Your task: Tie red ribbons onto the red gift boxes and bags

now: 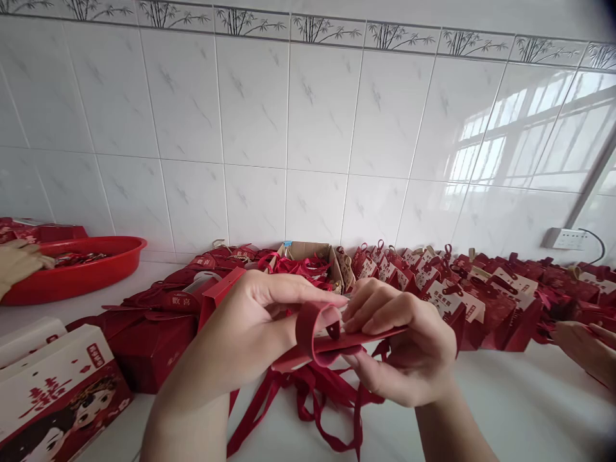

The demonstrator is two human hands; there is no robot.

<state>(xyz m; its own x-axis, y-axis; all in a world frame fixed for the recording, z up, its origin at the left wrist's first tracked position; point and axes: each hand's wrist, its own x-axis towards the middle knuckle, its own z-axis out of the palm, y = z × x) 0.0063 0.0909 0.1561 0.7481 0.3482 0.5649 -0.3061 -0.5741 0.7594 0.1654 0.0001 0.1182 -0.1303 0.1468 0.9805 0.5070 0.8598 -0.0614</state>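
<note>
A flat red paper box blank (332, 343) is held in front of me above the white counter (505, 410). My left hand (255, 327) is closed on its left end, thumb and forefinger bending a curved flap. My right hand (404, 340) pinches the right side, fingers pressed together on the flap. Loose red ribbons (312, 398) lie in a heap under both hands.
Several folded red gift boxes (462, 301) line the tiled wall, beside an open cardboard box (312, 260) of ribbons. A red basin (77, 263) stands at the left; printed cartons (52, 385) are near left. Another person's hand (587, 350) reaches in at the right. A wall socket (565, 239) sits above.
</note>
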